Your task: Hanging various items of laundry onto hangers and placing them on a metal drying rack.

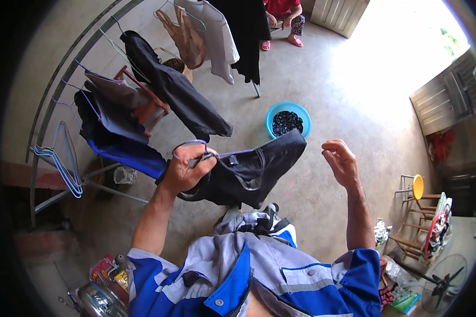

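My left hand (192, 166) grips a purple clothes hanger (238, 151) together with the bunched edge of a black garment (275, 166). The garment hangs in front of my legs, its neckline or waist opening facing up, with one side spread over the hanger's arm. To the right of it, my right hand (341, 162) is raised, fingers bent and slightly apart, touching nothing. Beyond the garment a light-blue plastic basin (268, 121) stands on the floor with dark patterned cloth (287, 123) inside; the garment's far end overlaps its near rim.
A metal clothes rack (69, 73) curves along the left, bearing dark trousers (174, 87), a white shirt (218, 35) and several empty hangers (59, 166). A person (283, 20) sits at the back. A yellow-topped stool (417, 187) and a floor fan (444, 281) are at right.
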